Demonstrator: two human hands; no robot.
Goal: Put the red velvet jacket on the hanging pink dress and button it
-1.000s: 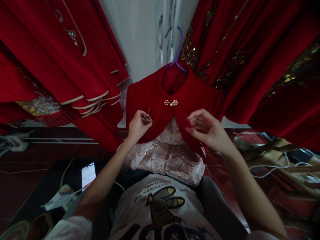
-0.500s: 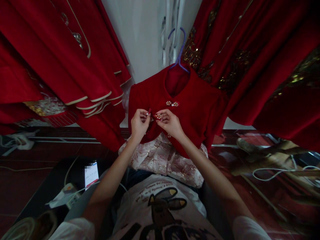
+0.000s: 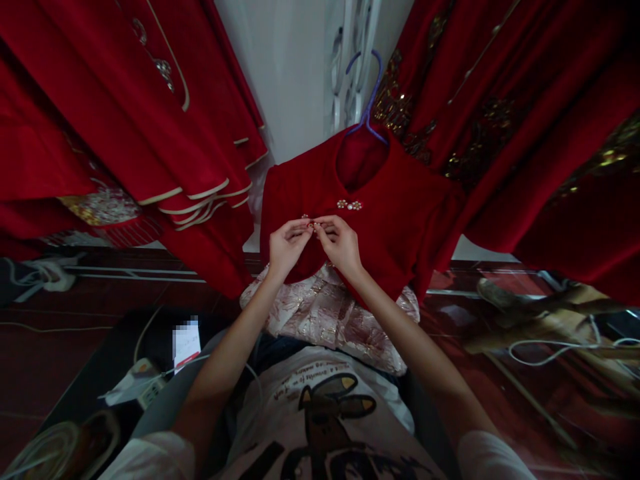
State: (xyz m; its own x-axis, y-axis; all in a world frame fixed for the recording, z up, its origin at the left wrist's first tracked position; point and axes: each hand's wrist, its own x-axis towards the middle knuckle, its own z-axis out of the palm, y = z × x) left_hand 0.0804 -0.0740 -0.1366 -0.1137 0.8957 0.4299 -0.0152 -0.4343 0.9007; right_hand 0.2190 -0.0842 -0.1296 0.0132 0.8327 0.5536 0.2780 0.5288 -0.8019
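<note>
A red jacket (image 3: pixel 395 213) hangs in front of me on a purple hanger (image 3: pixel 369 110), its lower part reaching toward my lap. One jewelled frog fastener (image 3: pixel 349 205) lies across its front below the neckline. Lower down, my left hand (image 3: pixel 288 250) is closed in a pinch on one half of another jewelled frog fastener (image 3: pixel 311 227). My right hand (image 3: pixel 342 248) pinches the other half, the fingertips of both hands touching or nearly so. Fingers hide most of this fastener, so I cannot tell whether its halves are joined. Pink brocade fabric (image 3: pixel 345 323) covers my lap.
Red garments with pale piping (image 3: pixel 200 147) hang at the left, and red garments with gold sequins (image 3: pixel 500 133) at the right. A power strip (image 3: pixel 150 390) and a phone (image 3: pixel 188 345) are by my left side. Wooden pieces (image 3: pixel 540 320) and a white cable (image 3: pixel 555 345) lie at the right.
My hands have come together; half a second ago a gap parted their fingertips, with a fastener half in each. The whole view has shifted slightly.
</note>
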